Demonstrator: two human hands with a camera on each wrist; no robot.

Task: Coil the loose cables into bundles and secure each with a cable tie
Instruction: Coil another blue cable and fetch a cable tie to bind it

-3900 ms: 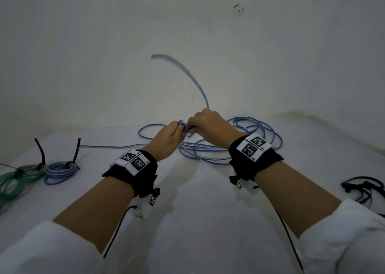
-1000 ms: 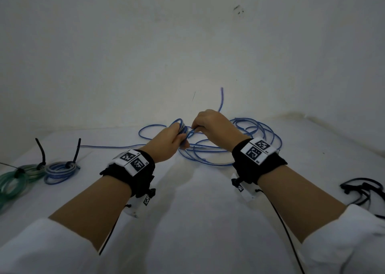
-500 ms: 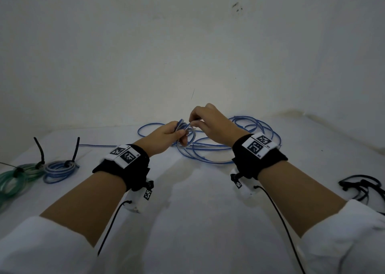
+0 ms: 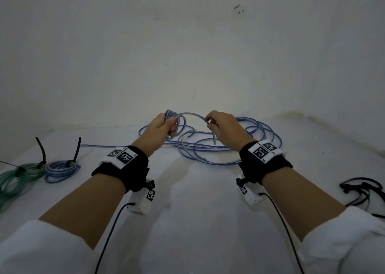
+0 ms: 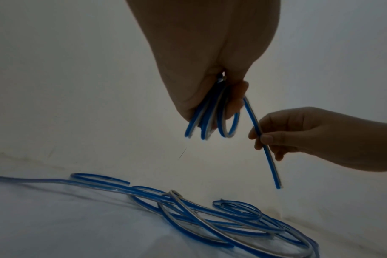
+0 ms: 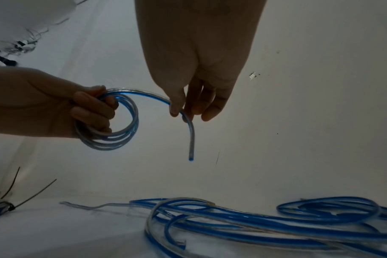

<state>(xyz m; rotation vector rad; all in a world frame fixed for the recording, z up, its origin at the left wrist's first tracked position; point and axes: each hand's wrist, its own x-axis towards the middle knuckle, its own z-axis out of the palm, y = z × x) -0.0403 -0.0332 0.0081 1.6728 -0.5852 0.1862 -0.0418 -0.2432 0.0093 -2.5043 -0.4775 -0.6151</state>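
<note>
My left hand (image 4: 164,125) grips a small coil of blue-and-clear cable (image 6: 121,129) with several loops, held above the white table. From the coil a short free tail (image 6: 190,137) arcs to the right, and my right hand (image 4: 218,123) pinches that tail between thumb and fingers; its cut end hangs down. In the left wrist view the coil (image 5: 210,120) hangs under my left hand and the tail (image 5: 263,144) runs through the right hand's pinch. More loose blue cable (image 4: 218,148) lies tangled on the table beneath both hands.
Two tied bundles lie at the left: a blue one (image 4: 60,168) and a green one (image 4: 14,180), each with a black tie sticking up. Spare black cable ties (image 4: 362,190) lie at the right edge. A white wall rises close behind the table.
The hands have drawn apart. The coil in my left hand has grown, and the long tail that swung up in the air is now a short end pinched by my right hand.
</note>
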